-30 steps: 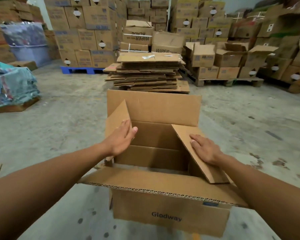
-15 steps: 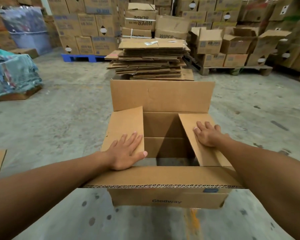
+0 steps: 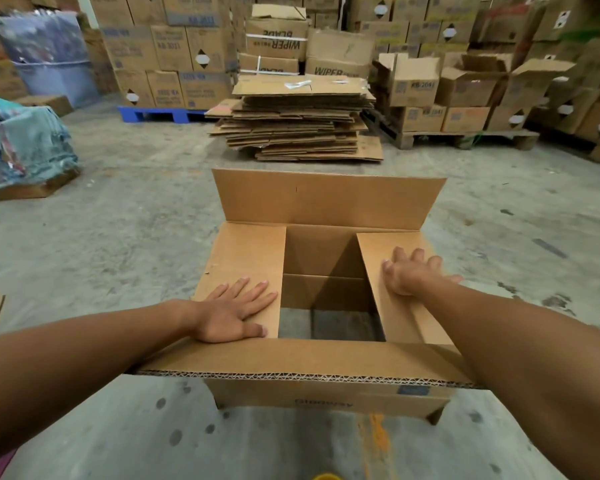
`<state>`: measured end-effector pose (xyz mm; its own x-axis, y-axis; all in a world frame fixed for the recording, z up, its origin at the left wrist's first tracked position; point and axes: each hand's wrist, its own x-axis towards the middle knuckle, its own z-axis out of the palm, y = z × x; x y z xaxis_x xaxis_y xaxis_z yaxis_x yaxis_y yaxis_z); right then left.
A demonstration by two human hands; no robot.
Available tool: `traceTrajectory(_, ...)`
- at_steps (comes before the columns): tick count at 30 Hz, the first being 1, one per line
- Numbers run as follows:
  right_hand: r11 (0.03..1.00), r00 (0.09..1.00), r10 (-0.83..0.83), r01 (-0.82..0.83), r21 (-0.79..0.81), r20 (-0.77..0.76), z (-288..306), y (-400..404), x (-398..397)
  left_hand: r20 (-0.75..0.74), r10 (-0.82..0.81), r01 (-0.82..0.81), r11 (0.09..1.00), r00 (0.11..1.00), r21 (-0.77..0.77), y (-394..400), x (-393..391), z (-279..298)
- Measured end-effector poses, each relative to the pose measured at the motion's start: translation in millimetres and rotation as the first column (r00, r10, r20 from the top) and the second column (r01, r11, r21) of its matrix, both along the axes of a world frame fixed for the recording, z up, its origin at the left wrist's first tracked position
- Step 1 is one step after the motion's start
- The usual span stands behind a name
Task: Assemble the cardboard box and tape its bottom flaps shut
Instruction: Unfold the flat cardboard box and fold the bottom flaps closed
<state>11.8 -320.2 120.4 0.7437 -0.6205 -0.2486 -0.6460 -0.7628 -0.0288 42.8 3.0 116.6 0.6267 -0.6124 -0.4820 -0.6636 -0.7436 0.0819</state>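
side flaps (image 3: 246, 251) now flat; left hand (image 3: 229, 315), right hand (image 3: 409, 271) splayed on them; box (image 3: 326, 202) empty

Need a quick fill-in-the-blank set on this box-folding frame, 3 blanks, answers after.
1. The left hand lies flat on the ____ side flap of the cardboard box.
2. The far long flap stands ____ rather than folded down.
3. Through the gap between the two side flaps, the bare ____ shows under the box.

The right hand presses the other side flap.

Missing words: left; upright; floor
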Motion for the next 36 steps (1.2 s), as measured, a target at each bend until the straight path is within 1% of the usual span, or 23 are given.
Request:
traceTrajectory(2, 0.992, 0.998, 0.022, -0.028, -0.121, -0.054, 4.3, 0.9, 2.6, -0.009, 0.001, -0.001, 1.0, 1.0, 0.011, -0.2, -0.8, 0.5)
traceTrajectory(4, 0.977, 0.994, 0.082, -0.095, -0.189, -0.076, 17.0, 4.1, 4.3, -0.01, 0.003, -0.003, 1.0, 1.0, 0.018, -0.4, 1.8, -0.1)
traceTrajectory(5, 0.963, 0.986, 0.164, -0.167, -0.21, -0.03, 23.9, 5.4, 6.0, -0.011, 0.001, 0.0, 1.0, 1.0, 0.022, -0.8, 2.9, -0.5)
traceTrajectory(6, 0.934, 0.958, 0.278, -0.254, -0.251, 0.064, 31.0, 6.5, 8.8, -0.011, -0.002, 0.003, 1.0, 1.0, 0.024, -1.3, 4.1, -0.7)
traceTrajectory(7, 0.888, 0.897, 0.399, -0.326, -0.325, 0.19, 37.8, 8.2, 14.0, -0.012, -0.003, 0.003, 1.0, 1.0, 0.022, -1.8, 5.2, -0.5)
traceTrajectory(8, 0.836, 0.808, 0.501, -0.36, -0.414, 0.311, 44.3, 10.8, 19.5, -0.015, -0.002, 0.002, 1.0, 1.0, 0.021, -2.0, 5.6, -0.4)
traceTrajectory(10, 0.783, 0.636, 0.6, -0.346, -0.516, 0.485, 60.5, 17.3, 33.8, -0.019, 0.002, -0.002, 1.0, 1.0, 0.019, -2.5, 5.8, 0.5)
traceTrajectory(11, 0.786, 0.599, 0.604, -0.337, -0.518, 0.526, 68.3, 19.7, 43.3, -0.023, 0.006, -0.005, 1.0, 1.0, 0.017, -2.5, 6.0, 1.0)
traceTrajectory(12, 0.797, 0.602, 0.592, -0.336, -0.503, 0.536, 75.9, 20.7, 52.0, -0.028, 0.01, -0.01, 1.0, 1.0, 0.014, -2.4, 6.5, 1.6)
traceTrajectory(14, 0.835, 0.683, 0.534, -0.335, -0.436, 0.498, 85.8, 16.2, 68.2, -0.035, 0.015, -0.014, 1.0, 0.999, 0.015, -3.6, 7.0, 2.4)
traceTrajectory(16, 0.868, 0.788, 0.469, -0.329, -0.371, 0.399, 88.9, 8.9, 75.4, -0.035, 0.017, -0.016, 1.0, 0.999, 0.022, -4.2, 6.1, 2.7)
traceTrajectory(18, 0.862, 0.837, 0.455, -0.328, -0.387, 0.304, 84.5, 6.5, 72.7, -0.035, 0.021, -0.02, 1.0, 0.999, 0.021, -4.2, 6.4, 3.5)
traceTrajectory(21, 0.828, 0.805, 0.51, -0.363, -0.426, 0.304, 75.0, 9.4, 59.6, -0.034, 0.024, -0.023, 1.0, 0.999, 0.012, -4.9, 10.1, 4.3)
traceTrajectory(23, 0.829, 0.795, 0.535, -0.428, -0.36, 0.286, 66.2, 8.2, 50.7, -0.021, 0.027, -0.027, 1.0, 0.999, 0.005, -5.8, 12.2, 4.8)
traceTrajectory(24, 0.831, 0.802, 0.545, -0.476, -0.288, 0.245, 61.0, 6.2, 46.9, -0.015, 0.031, -0.031, 1.0, 0.999, 0.002, -6.4, 13.2, 5.5)
traceTrajectory(27, 0.816, 0.819, 0.571, -0.573, 0.068, 0.048, 36.3, -0.7, 35.5, -0.01, 0.03, -0.029, 0.999, 1.0, 0.031, -10.1, 15.5, 10.7)
traceTrajectory(28, 0.801, 0.807, 0.59, -0.584, 0.132, -0.01, 28.8, -2.3, 32.4, -0.013, 0.026, -0.025, 0.998, 1.0, 0.058, -12.0, 15.2, 14.0)
traceTrajectory(29, 0.795, 0.797, 0.601, -0.587, 0.154, -0.062, 22.8, -4.4, 32.0, -0.023, 0.028, -0.026, 0.996, 0.999, 0.081, -14.1, 13.9, 18.9)
traceTrajectory(31, 0.808, 0.799, 0.587, -0.568, 0.157, -0.131, 20.5, -3.9, 31.6, -0.109, 0.069, -0.062, 0.996, 0.992, 0.066, -20.6, 5.3, 39.1)
traceTrajectory(32, 0.818, 0.804, 0.574, -0.552, 0.163, -0.157, 20.9, -2.6, 32.5, -0.2, 0.093, -0.092, 0.996, 0.975, 0.014, -24.8, -1.6, 54.3)
traceTrajectory(34, 0.835, 0.807, 0.549, -0.518, 0.188, -0.217, 27.5, 1.6, 33.9, -0.445, 0.067, -0.139, 0.982, 0.893, -0.129, -34.3, -13.6, 89.1)
traceTrajectory(35, 0.842, 0.807, 0.537, -0.498, 0.205, -0.246, 31.7, 2.0, 36.2, -0.553, 0.014, -0.131, 0.976, 0.833, -0.172, -38.5, -18.7, 104.9)
traceTrajectory(36, 0.853, 0.811, 0.52, -0.473, 0.223, -0.268, 37.3, 2.1, 38.5, -0.623, -0.053, -0.078, 0.98, 0.78, -0.181, -42.1, -22.9, 117.0)
